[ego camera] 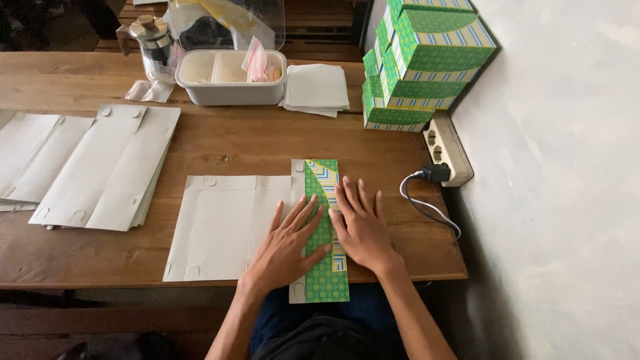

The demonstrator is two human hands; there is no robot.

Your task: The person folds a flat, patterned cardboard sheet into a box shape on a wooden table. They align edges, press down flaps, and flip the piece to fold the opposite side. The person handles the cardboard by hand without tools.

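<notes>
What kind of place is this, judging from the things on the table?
Probably a small box-making workshop, perhaps in a home. Both hands, left and right, press a green folded flap on a flat white sheet. More flat sheets lie to the left, and finished green boxes are stacked by the wall.

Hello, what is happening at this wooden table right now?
A person presses both palms flat on a flat white cardboard box blank lying on the wooden table. Its right flap, printed green and yellow, is folded over. The left hand lies on the fold's left edge and the right hand on its right side. More flat white blanks are stacked to the left, and finished green boxes are piled at the far right by the wall.
</notes>
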